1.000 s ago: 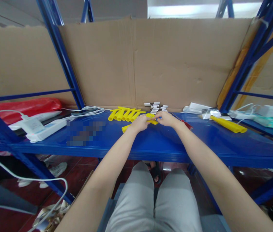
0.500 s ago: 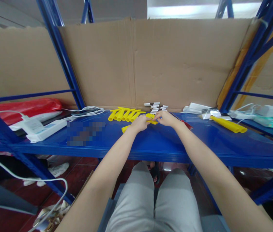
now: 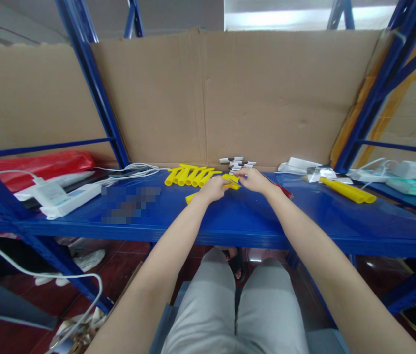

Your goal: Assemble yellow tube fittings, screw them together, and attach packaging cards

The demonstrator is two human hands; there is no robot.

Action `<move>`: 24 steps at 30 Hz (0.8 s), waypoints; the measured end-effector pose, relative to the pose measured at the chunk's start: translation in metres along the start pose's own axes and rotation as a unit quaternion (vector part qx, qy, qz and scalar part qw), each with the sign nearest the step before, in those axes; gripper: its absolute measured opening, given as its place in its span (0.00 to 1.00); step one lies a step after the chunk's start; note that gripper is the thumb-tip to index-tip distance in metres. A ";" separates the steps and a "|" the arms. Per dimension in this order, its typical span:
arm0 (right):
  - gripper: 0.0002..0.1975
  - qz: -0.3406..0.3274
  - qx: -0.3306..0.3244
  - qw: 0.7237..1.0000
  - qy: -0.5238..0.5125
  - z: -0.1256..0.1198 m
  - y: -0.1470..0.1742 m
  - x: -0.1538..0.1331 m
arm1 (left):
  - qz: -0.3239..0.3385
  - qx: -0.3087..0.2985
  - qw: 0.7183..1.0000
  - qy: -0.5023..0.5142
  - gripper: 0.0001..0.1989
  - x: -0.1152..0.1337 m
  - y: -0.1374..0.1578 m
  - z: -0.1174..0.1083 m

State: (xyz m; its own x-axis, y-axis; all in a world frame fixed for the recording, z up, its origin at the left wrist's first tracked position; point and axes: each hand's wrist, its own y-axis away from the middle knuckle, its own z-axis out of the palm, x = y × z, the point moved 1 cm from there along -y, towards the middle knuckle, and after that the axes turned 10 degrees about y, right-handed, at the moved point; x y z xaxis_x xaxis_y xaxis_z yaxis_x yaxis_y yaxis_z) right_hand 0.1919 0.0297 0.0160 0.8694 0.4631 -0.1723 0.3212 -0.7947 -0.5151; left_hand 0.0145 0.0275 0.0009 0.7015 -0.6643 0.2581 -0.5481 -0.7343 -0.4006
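Note:
My left hand [image 3: 213,189] is closed around a yellow T-shaped plastic tool [image 3: 231,181]. Its wide head shows past my fingertips with a thin dark line across it, and its round handle sticks out at the lower left of the hand. My right hand [image 3: 252,180] is just right of that head, fingers bent and drawn together at the edge of a small pile of white-and-dark-brown pieces [image 3: 236,161]. Whatever its fingertips hold is too small to make out. Left of my hands, several more yellow T-shaped tools [image 3: 189,175] lie side by side in a row.
On the blue shelf [image 3: 245,226], two yellow tubes [image 3: 348,191] and white packages [image 3: 298,165] lie at right. A red object [image 3: 285,191] lies beside my right forearm. At left are a white power strip [image 3: 71,199], cables and a red bag [image 3: 45,167]. Cardboard [image 3: 267,98] closes the back.
My right hand's fingertips have moved off the yellow tool's head, slightly up towards the small pile, leaving more of the head in sight. My left hand stays in place.

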 end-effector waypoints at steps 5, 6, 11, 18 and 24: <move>0.15 0.177 -0.047 0.968 -0.169 0.001 0.003 -0.006 | 0.019 0.016 1.000 -0.005 0.16 -0.002 -0.002 0.003; 0.15 0.198 -0.069 0.955 -0.209 0.002 0.005 -0.008 | 0.021 0.019 1.000 -0.004 0.17 -0.001 -0.002 0.003; 0.13 0.249 -0.097 0.903 -0.335 0.002 0.009 -0.015 | 0.011 0.035 0.999 -0.005 0.21 0.001 -0.001 0.006; 0.09 0.295 -0.076 0.881 -0.361 0.005 0.006 -0.009 | 0.039 -0.040 0.998 -0.007 0.31 0.002 0.001 0.007; 0.10 0.308 -0.079 0.890 -0.328 0.007 0.007 -0.009 | 0.027 -0.043 0.999 -0.018 0.28 0.001 0.000 0.008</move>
State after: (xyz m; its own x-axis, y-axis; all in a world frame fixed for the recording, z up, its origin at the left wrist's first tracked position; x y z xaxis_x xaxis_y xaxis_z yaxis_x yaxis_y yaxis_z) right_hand 0.1841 0.0230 0.0083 0.5097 0.0080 -0.8603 -0.0473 -0.9982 -0.0373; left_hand 0.0183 0.0279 -0.0061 0.6844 -0.6994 0.2060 -0.6221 -0.7076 -0.3352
